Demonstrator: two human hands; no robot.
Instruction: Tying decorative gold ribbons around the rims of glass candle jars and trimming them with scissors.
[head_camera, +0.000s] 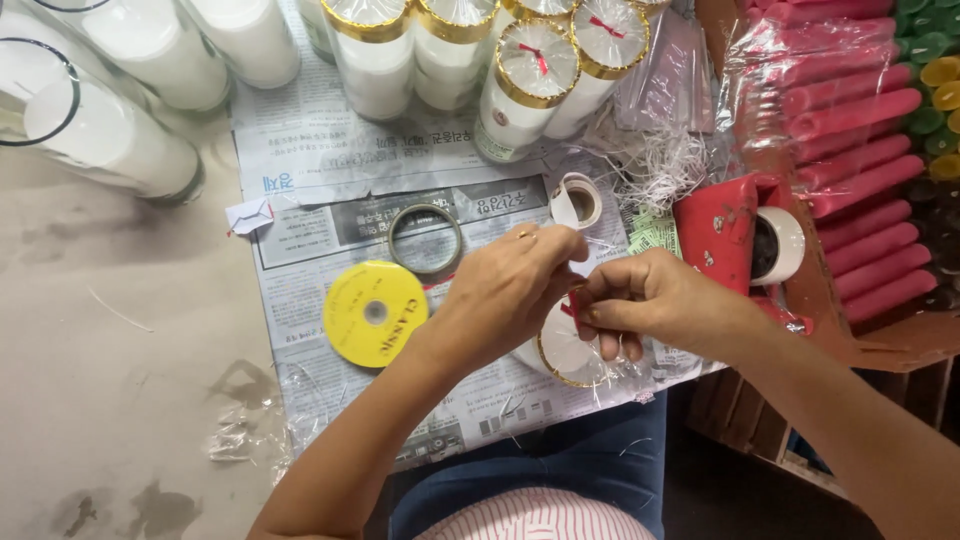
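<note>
Hands meet over the wrapped candle (568, 352): your left hand (510, 290) and right hand (645, 300) both pinch the red ribbon (574, 308) at its top. Left of that candle lie a yellow spool (375, 313) and tape ring (425, 239) on newspaper (300, 180).

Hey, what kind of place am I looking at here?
Probably a small candle-making or packing workshop. White glass-jar candles with gold-trimmed wrapping stand on spread newspaper, red taper candles are stacked on the right, and both hands work beside a yellow ribbon spool.
</note>
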